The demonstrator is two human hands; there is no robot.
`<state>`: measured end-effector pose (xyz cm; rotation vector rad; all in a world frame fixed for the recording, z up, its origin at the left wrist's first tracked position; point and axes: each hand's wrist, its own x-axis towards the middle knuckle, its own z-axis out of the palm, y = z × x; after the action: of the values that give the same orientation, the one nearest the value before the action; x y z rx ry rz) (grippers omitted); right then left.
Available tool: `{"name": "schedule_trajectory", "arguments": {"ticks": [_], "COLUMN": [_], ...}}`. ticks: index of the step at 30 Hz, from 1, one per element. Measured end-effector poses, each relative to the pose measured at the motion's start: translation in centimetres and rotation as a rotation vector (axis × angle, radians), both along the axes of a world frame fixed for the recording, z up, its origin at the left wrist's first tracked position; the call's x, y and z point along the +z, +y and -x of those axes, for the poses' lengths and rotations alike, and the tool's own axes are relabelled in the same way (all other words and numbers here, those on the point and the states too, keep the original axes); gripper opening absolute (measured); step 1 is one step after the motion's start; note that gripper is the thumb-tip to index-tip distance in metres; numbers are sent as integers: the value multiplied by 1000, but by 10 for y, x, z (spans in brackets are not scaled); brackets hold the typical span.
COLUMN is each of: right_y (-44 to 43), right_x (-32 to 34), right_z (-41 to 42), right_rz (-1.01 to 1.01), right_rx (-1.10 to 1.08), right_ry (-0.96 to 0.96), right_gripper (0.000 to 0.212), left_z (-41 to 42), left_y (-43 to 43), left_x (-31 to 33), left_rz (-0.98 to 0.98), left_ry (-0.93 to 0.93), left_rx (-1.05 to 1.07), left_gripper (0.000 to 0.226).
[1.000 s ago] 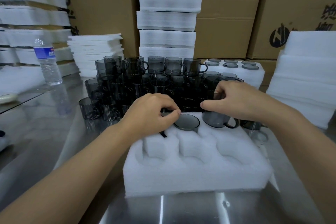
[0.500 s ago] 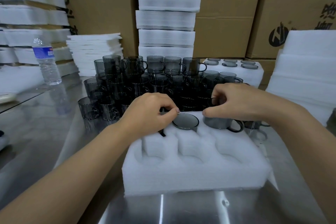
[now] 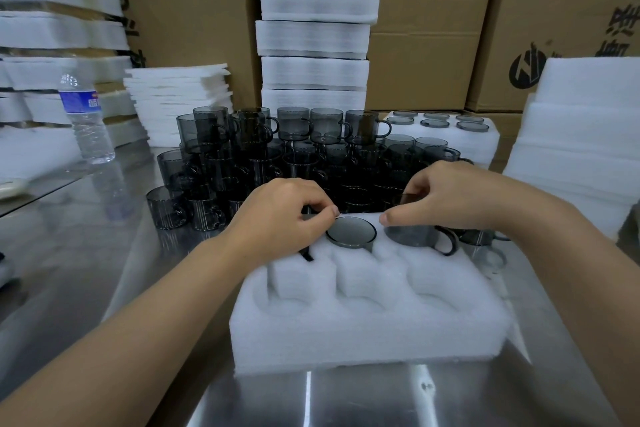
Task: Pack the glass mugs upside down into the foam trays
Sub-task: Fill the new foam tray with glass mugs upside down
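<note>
A white foam tray (image 3: 367, 329) with round pockets lies on the steel table in front of me. One smoked-glass mug (image 3: 350, 231) sits upside down in the back middle pocket. My left hand (image 3: 280, 215) is curled over the back left pocket, gripping a mug that it mostly hides; only a dark handle (image 3: 307, 255) shows. My right hand (image 3: 453, 196) holds another inverted mug (image 3: 417, 236) by its base in the back right pocket, handle pointing right. The three front pockets hold nothing.
Behind the tray, several dark glass mugs (image 3: 277, 152) are stacked in layers. A packed foam tray (image 3: 446, 135) sits at back right. Foam stacks (image 3: 315, 28) and cardboard boxes line the back. A water bottle (image 3: 85, 118) stands left, more foam (image 3: 581, 149) right.
My right hand has lowered its inverted mug deeper into the back right pocket. My left hand has stayed over the back left pocket.
</note>
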<state>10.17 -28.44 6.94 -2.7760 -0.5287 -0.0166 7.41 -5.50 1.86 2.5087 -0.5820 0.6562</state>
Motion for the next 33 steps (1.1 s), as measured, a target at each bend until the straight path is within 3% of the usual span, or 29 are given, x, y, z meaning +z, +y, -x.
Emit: {"name": "schedule_trajectory", "arguments": {"ticks": [7,11,17,25,33], "right_y": [0,2,23,30,26], "right_x": [-2,-1,-16,-22,-30], "right_z": [2,4,3,2,-4], "right_rz": [26,52,-185,28,-59], "right_rx": [82,104,117,102,86], "right_ry": [52,34,-61,-30,31], "right_gripper": [50,76,106,72,57], "left_z": [0,1,1,-1,0], "left_y": [1,0,0,0,0], "left_x": [-1,0,0,-1,0], "left_rz": [-2,20,11,12,14], "left_ry": [3,6,9,13,27], "left_rx": [3,0,-4,0,8], "left_gripper": [20,29,27,17,17]}}
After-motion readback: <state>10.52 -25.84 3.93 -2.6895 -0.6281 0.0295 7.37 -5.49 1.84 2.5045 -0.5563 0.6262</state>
